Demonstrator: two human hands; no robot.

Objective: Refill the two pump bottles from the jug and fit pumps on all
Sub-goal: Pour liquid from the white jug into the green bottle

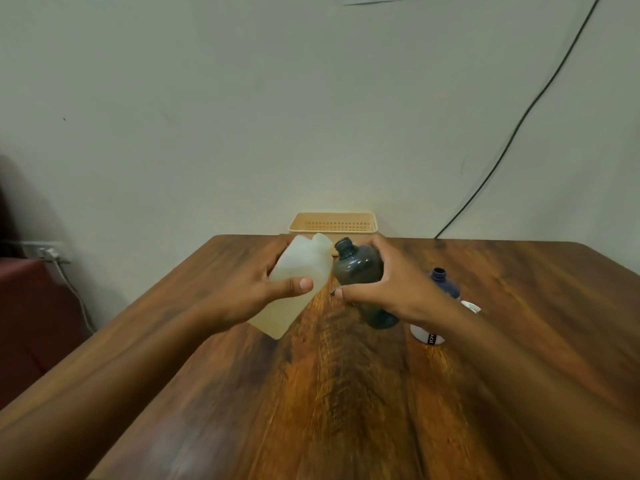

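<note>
The left hand (pixel 256 285) grips the jug (pixel 298 282); the right hand (pixel 384 289) grips the dark bottle (pixel 360 268). Tipping too fast could spill soap on the desk (pixel 346 393).

Plain pale wall (pixel 242 98) stood behind, a black cable (pixel 519 126) ran diagonally down it, wood-grain counter (pixel 346 393) filled the foreground, dark red seat (pixel 31 306) at left, white wall socket (pixel 48 252) beside it

Milky, translucent white on the jug (pixel 300 278); smoky dark grey, see-through, on the held bottle (pixel 360 268); deep navy on the second bottle (pixel 445 284); white with a black lettered band on the third bottle (pixel 426 336). Warm brown with darker streaked grain across the table (pixel 346 393). Pale peach with rows of small perforations on the basket (pixel 333 224), black on the cable (pixel 519 123), off-white on the wall (pixel 242 98).
</note>
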